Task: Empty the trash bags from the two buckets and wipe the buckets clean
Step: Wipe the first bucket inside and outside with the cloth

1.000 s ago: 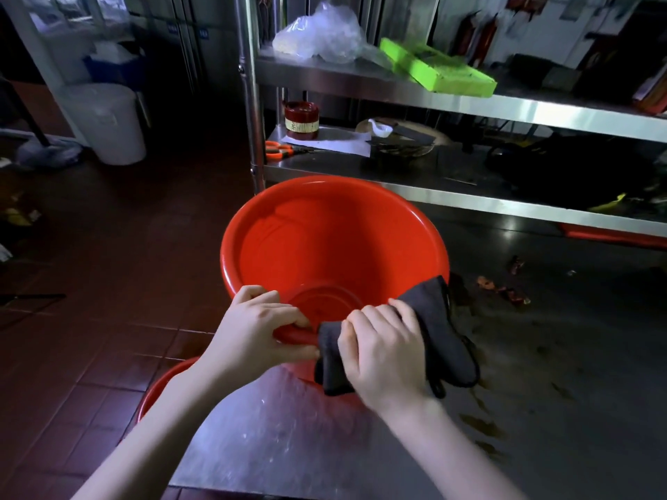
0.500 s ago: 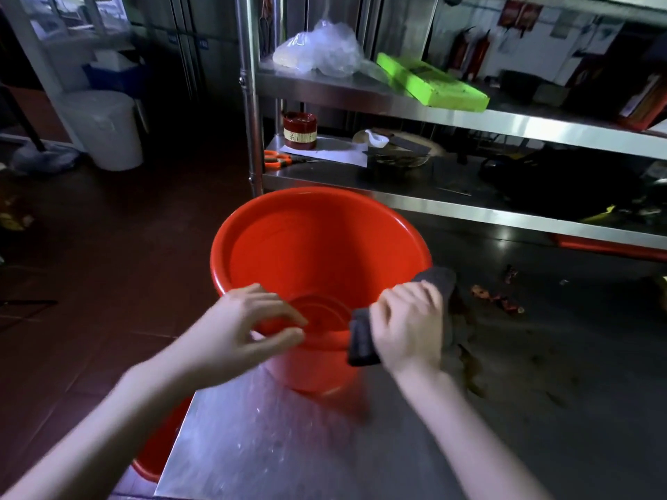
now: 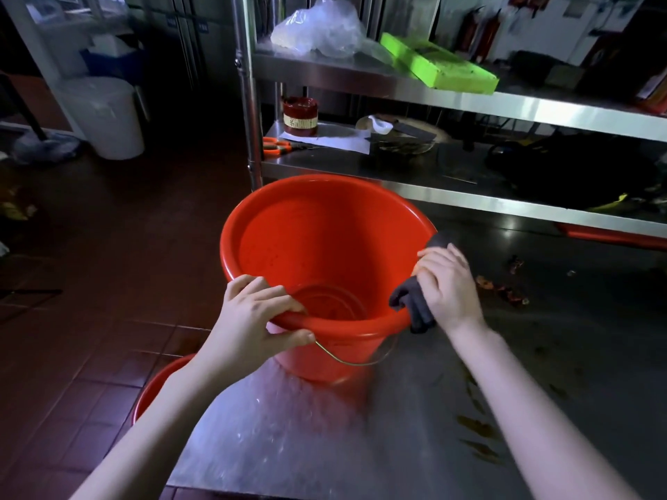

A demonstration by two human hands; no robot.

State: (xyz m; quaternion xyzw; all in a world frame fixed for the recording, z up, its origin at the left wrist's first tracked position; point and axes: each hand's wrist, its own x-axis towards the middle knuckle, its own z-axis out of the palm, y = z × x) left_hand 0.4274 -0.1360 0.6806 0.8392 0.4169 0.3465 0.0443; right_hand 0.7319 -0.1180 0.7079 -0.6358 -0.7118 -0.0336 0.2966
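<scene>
A: Where does the work stand?

B: The red bucket [image 3: 325, 247] sits upright on the steel bench [image 3: 288, 445], no bag inside. The left hand [image 3: 252, 315] grasps its rim at 7 o'clock; the right hand [image 3: 445, 283] clutches a dark cloth [image 3: 415, 304] against the rim at 3 o'clock.

A: And what remains?

B: Wiping looks underway. A second red bucket [image 3: 158, 384] shows partly on the floor at 7 o'clock; its state cannot be judged.

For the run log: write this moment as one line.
step: wiping bucket rim | left hand: grips near rim of red bucket | right hand: presses dark cloth on right rim | bucket: on steel table, no bag
</scene>
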